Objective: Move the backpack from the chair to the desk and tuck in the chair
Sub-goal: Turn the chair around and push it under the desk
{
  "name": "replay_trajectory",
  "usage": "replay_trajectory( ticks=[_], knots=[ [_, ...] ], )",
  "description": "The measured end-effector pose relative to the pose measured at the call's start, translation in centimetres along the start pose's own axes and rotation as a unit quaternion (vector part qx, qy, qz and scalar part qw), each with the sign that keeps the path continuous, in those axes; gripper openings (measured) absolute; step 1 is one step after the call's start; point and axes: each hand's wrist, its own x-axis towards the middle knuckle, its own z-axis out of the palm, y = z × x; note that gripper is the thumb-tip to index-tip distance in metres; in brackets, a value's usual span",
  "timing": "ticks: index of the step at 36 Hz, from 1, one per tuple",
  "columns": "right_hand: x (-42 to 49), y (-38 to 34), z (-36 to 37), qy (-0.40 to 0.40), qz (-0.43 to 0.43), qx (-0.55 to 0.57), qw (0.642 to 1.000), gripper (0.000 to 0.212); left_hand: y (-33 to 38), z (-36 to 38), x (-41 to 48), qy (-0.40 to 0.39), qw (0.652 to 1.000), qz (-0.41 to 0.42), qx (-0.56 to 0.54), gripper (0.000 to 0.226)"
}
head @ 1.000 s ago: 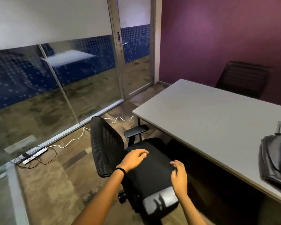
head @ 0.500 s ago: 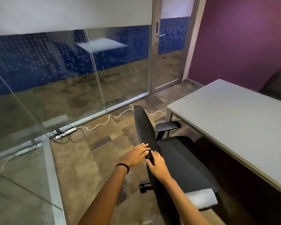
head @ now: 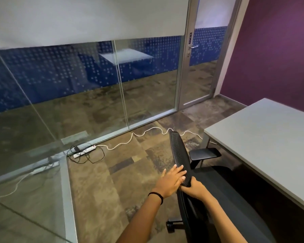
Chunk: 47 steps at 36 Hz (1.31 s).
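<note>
The black mesh-backed office chair (head: 180, 151) stands beside the grey desk (head: 263, 137), its seat facing the desk and part of it under the desk edge. My left hand (head: 172, 181) lies flat with fingers spread against the outer side of the backrest. My right hand (head: 194, 188) grips the near edge of the backrest. The backpack is out of view.
A glass wall and a glass door (head: 200, 64) run along the left and far side. A white power strip (head: 84, 150) with black wires and a white cable (head: 130, 140) lie on the carpet near the chair. A purple wall (head: 274, 50) stands behind the desk.
My hands left the chair seat and went to the backrest. My view turned left, so the backpack on the desk dropped out of sight. The chair stands closer to the desk.
</note>
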Motion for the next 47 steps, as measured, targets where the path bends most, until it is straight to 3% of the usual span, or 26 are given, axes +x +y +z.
replay_trajectory(
  ticks=[6, 9, 10, 13, 14, 26, 31, 39, 43, 47],
  knots=[
    [4.5, -2.0, -2.3, -0.086, 0.060, 0.014, 0.994, 0.120, -2.7, -3.5, 3.8, -0.043, 0.995, 0.032, 0.089, 0.046],
    [5.7, -3.5, -2.3, -0.087, 0.097, 0.013, 0.991, 0.090, -4.0, -5.1, 5.8, -0.038, 0.987, 0.064, 0.142, 0.087],
    [6.2, -3.6, -2.4, -0.082, 0.104, 0.004, 0.991, 0.089, -4.3, -5.5, 6.5, -0.044, 0.986, 0.068, 0.144, 0.088],
    [7.1, -3.9, -2.8, -0.086, 0.123, -0.010, 0.989, 0.108, -5.0, -6.7, 8.5, -0.089, 0.984, 0.080, 0.129, 0.047],
    [7.2, -4.0, -2.9, -0.093, 0.129, -0.017, 0.987, 0.111, -5.3, -7.1, 9.2, -0.104, 0.982, 0.090, 0.127, 0.044],
    [6.7, -4.9, -4.7, -0.168, 0.169, -0.013, 0.971, 0.117, -5.5, -8.7, 17.8, -0.179, 0.940, 0.208, 0.203, 0.033],
    [6.4, -5.3, -5.5, -0.195, 0.217, 0.086, 0.953, 0.108, -4.3, -8.0, 21.4, -0.243, 0.887, 0.245, 0.305, 0.034],
    [5.7, -5.6, -4.8, -0.115, 0.276, 0.191, 0.935, 0.096, -3.0, -8.4, 24.2, -0.371, 0.818, 0.280, 0.339, 0.048],
    [5.3, -5.7, -3.0, -0.054, 0.302, 0.228, 0.924, 0.096, -3.4, -8.6, 24.9, -0.374, 0.806, 0.309, 0.339, 0.051],
    [5.2, -5.9, -0.9, 0.065, 0.323, 0.254, 0.909, 0.086, -4.0, -8.6, 25.1, -0.374, 0.792, 0.352, 0.330, 0.053]
  ],
)
